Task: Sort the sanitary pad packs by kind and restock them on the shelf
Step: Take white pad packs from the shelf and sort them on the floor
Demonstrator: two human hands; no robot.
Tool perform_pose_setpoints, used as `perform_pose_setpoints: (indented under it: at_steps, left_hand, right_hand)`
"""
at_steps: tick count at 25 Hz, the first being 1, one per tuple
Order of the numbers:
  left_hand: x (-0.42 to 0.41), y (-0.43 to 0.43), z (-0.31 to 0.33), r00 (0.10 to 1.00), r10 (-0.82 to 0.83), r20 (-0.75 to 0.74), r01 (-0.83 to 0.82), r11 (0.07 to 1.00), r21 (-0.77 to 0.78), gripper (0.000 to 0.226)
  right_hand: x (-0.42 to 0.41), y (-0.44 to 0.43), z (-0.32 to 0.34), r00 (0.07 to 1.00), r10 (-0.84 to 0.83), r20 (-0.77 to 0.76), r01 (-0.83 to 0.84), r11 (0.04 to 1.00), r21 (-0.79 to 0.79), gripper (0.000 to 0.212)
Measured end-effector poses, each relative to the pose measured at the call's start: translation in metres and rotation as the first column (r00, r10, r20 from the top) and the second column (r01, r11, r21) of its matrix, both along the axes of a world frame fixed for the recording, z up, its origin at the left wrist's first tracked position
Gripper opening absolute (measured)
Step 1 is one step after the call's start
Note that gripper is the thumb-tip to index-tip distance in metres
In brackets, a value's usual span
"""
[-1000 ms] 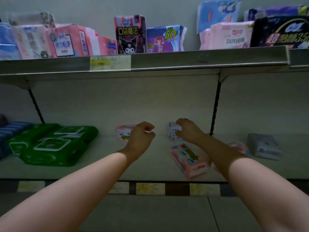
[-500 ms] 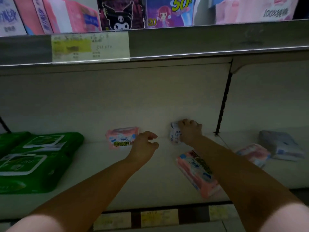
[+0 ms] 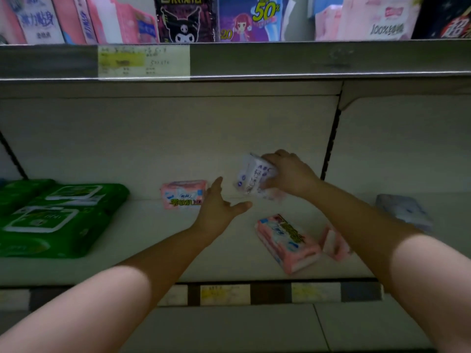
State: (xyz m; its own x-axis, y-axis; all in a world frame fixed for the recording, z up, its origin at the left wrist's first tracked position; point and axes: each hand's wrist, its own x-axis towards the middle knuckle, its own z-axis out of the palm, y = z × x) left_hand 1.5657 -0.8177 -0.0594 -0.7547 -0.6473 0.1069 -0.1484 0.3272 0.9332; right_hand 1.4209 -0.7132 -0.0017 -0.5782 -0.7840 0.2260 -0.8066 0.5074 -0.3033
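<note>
The right hand (image 3: pixel 289 173) curls its fingers round a white pack (image 3: pixel 252 175), now lifted off the shelf (image 3: pixel 153 253) and tilted; half a second ago it stood at the back wall. The left hand (image 3: pixel 219 203) has opened, fingers straight, just beside an upright pink pack (image 3: pixel 183 194). A glossy flat pink pack (image 3: pixel 286 242) lies near the front edge; the right forearm partly hides a third pink pack (image 3: pixel 334 244). Soft green packs (image 3: pixel 58 217) lie far left.
</note>
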Motion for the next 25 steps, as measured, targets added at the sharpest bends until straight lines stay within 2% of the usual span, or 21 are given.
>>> perform_pose_setpoints:
  at_steps: [2,3,6,7,10,13,15,18,23,25]
  left_hand:
    - [0.011,0.019,0.011,0.996,-0.032,-0.088,0.037,0.998,0.049,0.095]
    - [0.018,0.030,0.016,0.989,-0.058,-0.135,0.068,0.995,0.072,0.089]
    - [0.042,0.058,0.021,0.973,-0.144,-0.181,0.157,0.986,0.062,0.041]
    - [0.051,0.064,0.019,0.972,-0.143,-0.185,0.162,0.982,0.095,0.035]
    - [0.079,0.076,0.014,0.969,-0.085,-0.232,0.152,0.945,0.289,0.038]
    - [0.105,0.088,0.014,0.945,-0.067,-0.321,0.211,0.872,0.441,0.047]
    - [0.121,0.098,0.015,0.937,-0.096,-0.336,0.251,0.853,0.457,0.051]
    - [0.148,0.110,0.008,0.946,-0.143,-0.292,0.268,0.853,0.449,0.050]
    - [0.217,0.127,-0.029,0.962,-0.228,-0.153,0.274,0.836,0.475,0.051]
    - [0.247,0.134,-0.055,0.968,-0.232,-0.092,0.247,0.835,0.492,0.054]
  right_hand:
    - [0.023,0.024,0.018,0.991,0.124,0.044,-0.121,0.991,-0.061,0.058]
    - [0.035,0.036,0.022,0.982,0.179,0.052,-0.175,0.982,-0.074,0.054]
    - [0.065,0.063,0.024,0.965,0.260,0.031,-0.258,0.964,-0.062,0.057]
    - [0.071,0.071,0.023,0.964,0.255,0.070,-0.249,0.964,-0.088,0.063]
    - [0.080,0.097,0.021,0.907,0.256,0.335,-0.156,0.942,-0.297,0.062]
    - [0.090,0.126,0.014,0.795,0.289,0.533,-0.117,0.936,-0.333,0.057]
    - [0.104,0.138,0.004,0.679,0.350,0.645,-0.136,0.924,-0.358,0.057]
    - [0.130,0.148,-0.011,0.545,0.454,0.705,-0.124,0.875,-0.468,0.045]
    - [0.192,0.170,-0.054,0.530,0.373,0.762,-0.005,0.900,-0.437,0.054]
    - [0.224,0.182,-0.078,0.528,0.331,0.782,0.043,0.909,-0.414,0.046]
